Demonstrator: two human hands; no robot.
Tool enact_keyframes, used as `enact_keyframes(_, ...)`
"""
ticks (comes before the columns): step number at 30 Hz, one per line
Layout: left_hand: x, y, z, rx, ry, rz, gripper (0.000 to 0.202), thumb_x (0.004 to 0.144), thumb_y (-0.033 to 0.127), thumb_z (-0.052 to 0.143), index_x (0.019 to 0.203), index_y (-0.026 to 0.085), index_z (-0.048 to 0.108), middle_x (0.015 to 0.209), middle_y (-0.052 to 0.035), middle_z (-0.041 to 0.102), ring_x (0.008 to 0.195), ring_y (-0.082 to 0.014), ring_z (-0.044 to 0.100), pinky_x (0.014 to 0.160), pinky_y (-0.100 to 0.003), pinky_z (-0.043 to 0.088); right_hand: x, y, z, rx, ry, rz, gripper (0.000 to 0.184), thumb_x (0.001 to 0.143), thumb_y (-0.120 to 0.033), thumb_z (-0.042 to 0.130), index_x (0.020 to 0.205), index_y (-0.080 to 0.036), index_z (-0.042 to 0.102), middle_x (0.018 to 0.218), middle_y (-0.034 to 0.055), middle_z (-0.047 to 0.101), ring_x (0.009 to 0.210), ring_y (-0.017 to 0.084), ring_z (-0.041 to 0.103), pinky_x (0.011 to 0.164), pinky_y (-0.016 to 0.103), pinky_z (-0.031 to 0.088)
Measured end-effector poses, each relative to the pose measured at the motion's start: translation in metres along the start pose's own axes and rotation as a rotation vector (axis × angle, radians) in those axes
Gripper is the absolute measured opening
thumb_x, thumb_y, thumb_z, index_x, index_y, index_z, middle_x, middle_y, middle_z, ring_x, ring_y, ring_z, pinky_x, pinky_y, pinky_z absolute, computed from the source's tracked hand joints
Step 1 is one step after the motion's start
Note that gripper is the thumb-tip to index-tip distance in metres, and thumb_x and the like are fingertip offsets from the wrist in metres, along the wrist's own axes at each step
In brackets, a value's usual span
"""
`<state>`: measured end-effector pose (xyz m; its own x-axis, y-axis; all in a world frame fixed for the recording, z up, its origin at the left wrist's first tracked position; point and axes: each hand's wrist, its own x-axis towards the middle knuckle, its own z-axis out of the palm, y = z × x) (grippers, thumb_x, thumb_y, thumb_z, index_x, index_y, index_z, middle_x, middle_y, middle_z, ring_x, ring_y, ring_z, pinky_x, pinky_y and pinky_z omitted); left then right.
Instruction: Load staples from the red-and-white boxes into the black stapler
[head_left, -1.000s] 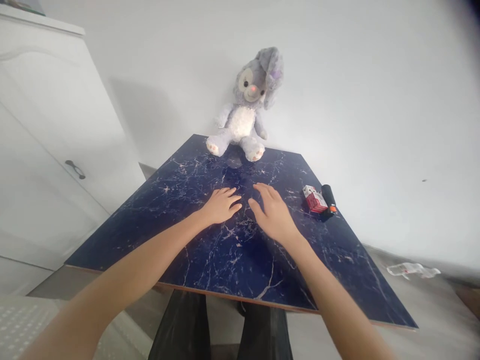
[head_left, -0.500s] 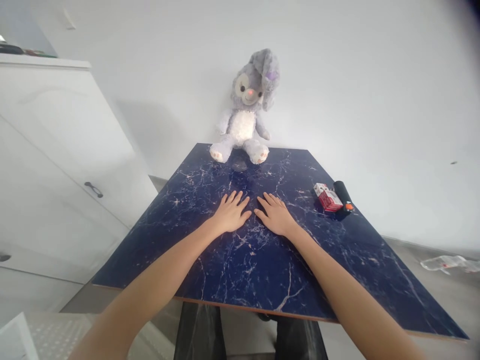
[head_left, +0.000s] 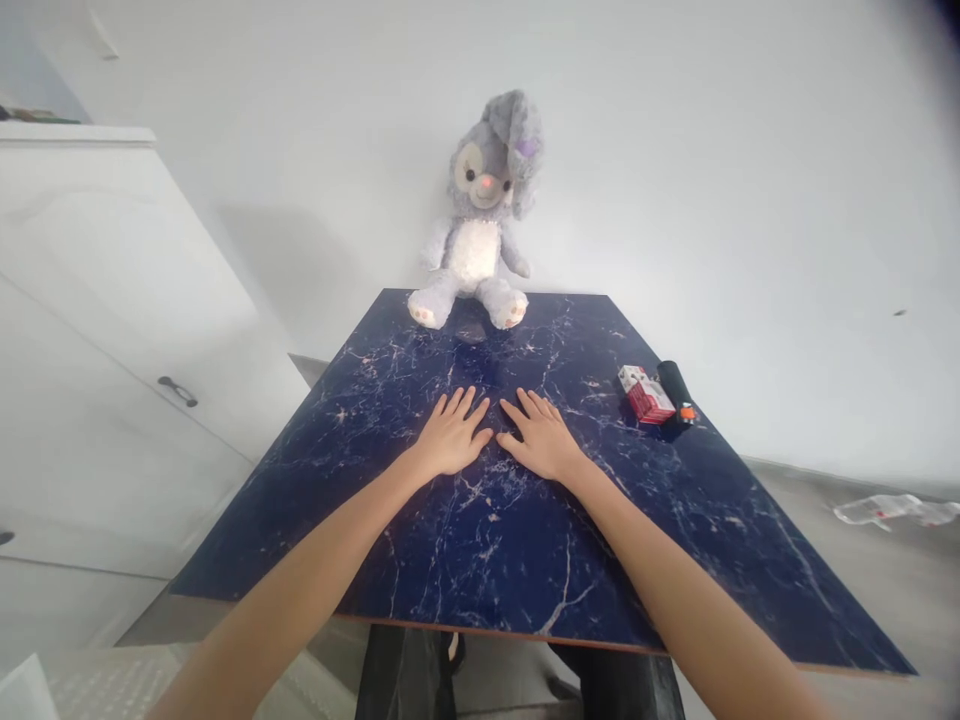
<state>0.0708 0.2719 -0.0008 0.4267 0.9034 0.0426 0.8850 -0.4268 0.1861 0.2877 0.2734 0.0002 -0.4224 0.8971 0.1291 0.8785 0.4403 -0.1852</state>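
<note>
My left hand (head_left: 451, 436) lies palm down on the dark blue marbled table (head_left: 480, 555), its fingers spread. Beside it, a small gap away, my right hand (head_left: 541, 438) rests flat in the same way. Neither one holds anything. Beyond them a grey plush rabbit (head_left: 476, 250) sits at the far edge, leaning against the wall. To the right of my right hand is a small red and white box (head_left: 646, 396), with a black cylindrical object (head_left: 676, 390) that has an orange spot lying against it.
A white cabinet (head_left: 97, 330) with dark handles stands left of the table. The white wall (head_left: 720, 200) rises behind the far edge. On the floor at the right lies a clear crumpled plastic item (head_left: 892, 510). My legs are below the near edge.
The whole view has shifted slightly, so things appear a little further left. Both hands stay flat on the table. Beneath the table my legs and feet have moved somewhat.
</note>
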Motion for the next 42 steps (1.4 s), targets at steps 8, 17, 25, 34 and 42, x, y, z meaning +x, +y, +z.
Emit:
enact_keyframes(8,0.000,-0.002,0.004,-0.017,0.148,0.003,0.061,0.102,0.057,0.033,0.154,0.025,0.043,0.165,-0.0082,0.032,0.153,-0.0316,0.026,0.124,-0.053,0.021,0.002,0.005,0.004,0.051,0.009,-0.010,0.067,0.100,-0.057,0.039,0.156,-0.021,0.039,0.166,0.0165,0.025,0.154,0.035,0.019,0.123,0.051,0.015)
enact_keyframes(17,0.003,0.001,-0.011,-0.053,0.417,-0.115,0.047,0.101,0.038,0.040,0.069,0.019,0.069,0.071,-0.0074,0.070,0.067,-0.0184,0.061,0.069,-0.031,0.042,0.002,0.003,0.004,0.084,0.046,0.005,0.061,0.101,-0.055,0.040,0.152,-0.022,0.046,0.163,0.0170,0.031,0.152,0.036,0.023,0.122,0.052,0.017)
enact_keyframes(25,0.013,-0.006,-0.016,-0.067,0.379,-0.043,0.052,0.098,0.040,0.044,0.052,0.019,0.056,0.052,-0.0036,0.056,0.049,-0.0148,0.046,0.057,-0.030,0.025,0.003,0.004,0.004,0.105,0.028,0.019,0.062,0.101,-0.058,0.036,0.152,-0.024,0.045,0.164,0.0144,0.031,0.153,0.036,0.022,0.121,0.054,0.018)
enact_keyframes(34,0.005,0.003,-0.013,-0.113,0.233,0.046,0.053,0.098,0.043,0.045,0.053,0.019,0.058,0.053,-0.0026,0.058,0.050,-0.0148,0.048,0.058,-0.030,0.026,0.003,0.006,0.003,0.125,0.035,0.002,0.062,0.101,-0.057,0.039,0.151,-0.022,0.048,0.163,0.0137,0.032,0.153,0.033,0.024,0.123,0.051,0.018)
enact_keyframes(42,-0.002,0.007,-0.018,-0.241,0.221,0.050,0.054,0.098,0.043,0.043,0.050,0.019,0.044,0.047,0.0004,0.047,0.045,-0.0133,0.037,0.055,-0.030,0.023,0.001,0.009,0.005,0.149,0.101,-0.014,0.056,0.100,-0.053,0.044,0.146,-0.021,0.055,0.160,0.0135,0.039,0.150,0.031,0.030,0.124,0.049,0.021)
